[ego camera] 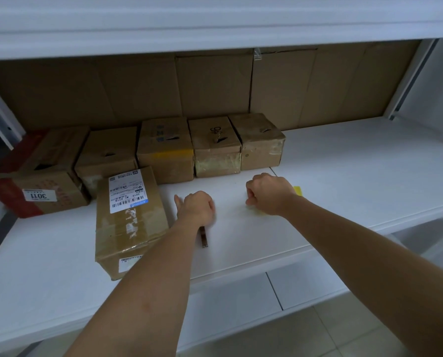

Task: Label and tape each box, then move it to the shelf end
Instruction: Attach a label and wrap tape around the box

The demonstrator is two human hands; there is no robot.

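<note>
**Both hands down on shelf; much hidden under them**

I see the left hand (196, 207) curled over a thin dark tool (203, 237); only its tail shows, type unclear. Right hand (269, 194) is fisted on a pale yellowish item (298, 190), mostly covered; whether it grips it I cannot tell. Labelled box (127, 220) lies just left of the left hand, on the white shelf (344, 176); five boxes (215, 148) line the back.

I count six brown cardboard boxes: five in a row (216, 146) at the back of the white shelf (357, 171), one labelled box (130, 217) lying in front. One dark pen-like stick (204, 237), one yellow pad (297, 190), two hands.
</note>
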